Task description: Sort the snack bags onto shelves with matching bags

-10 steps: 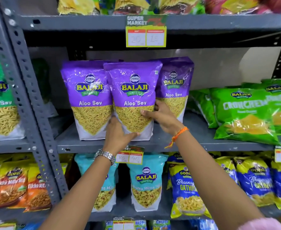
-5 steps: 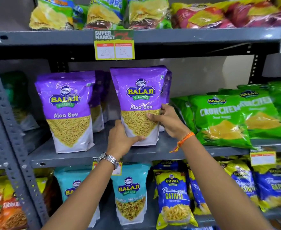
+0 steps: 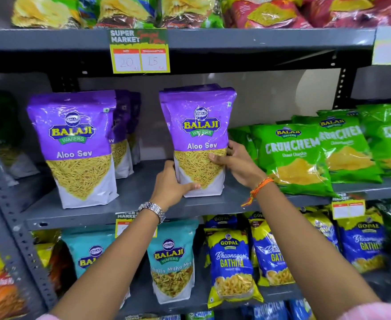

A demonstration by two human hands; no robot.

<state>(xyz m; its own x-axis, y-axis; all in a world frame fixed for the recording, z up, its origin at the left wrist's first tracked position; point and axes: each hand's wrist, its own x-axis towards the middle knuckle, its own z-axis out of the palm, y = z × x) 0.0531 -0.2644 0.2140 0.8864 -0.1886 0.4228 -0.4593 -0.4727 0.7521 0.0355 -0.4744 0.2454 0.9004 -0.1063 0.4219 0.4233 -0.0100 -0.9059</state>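
A purple Aloo Sev bag (image 3: 198, 125) stands upright on the middle grey shelf (image 3: 134, 199), with another purple bag pressed right behind it. My left hand (image 3: 171, 185) grips its lower left corner. My right hand (image 3: 235, 161) holds its right side, thumb across the front. Another purple Aloo Sev bag (image 3: 74, 146) stands to the left, with two more purple bags (image 3: 125, 135) behind it. A gap of bare shelf separates the two groups.
Green Crunchem bags (image 3: 298, 158) lie right of my right hand. Below stand teal Balaji bags (image 3: 171, 262) and blue Gopal Gathiya bags (image 3: 232, 264). A yellow price tag (image 3: 140, 58) hangs from the upper shelf edge. A perforated grey upright (image 3: 12, 218) borders the left side.
The bag in my hands has moved right, away from the left purple bag and toward the green bags. It now covers the purple bag that stood behind it.
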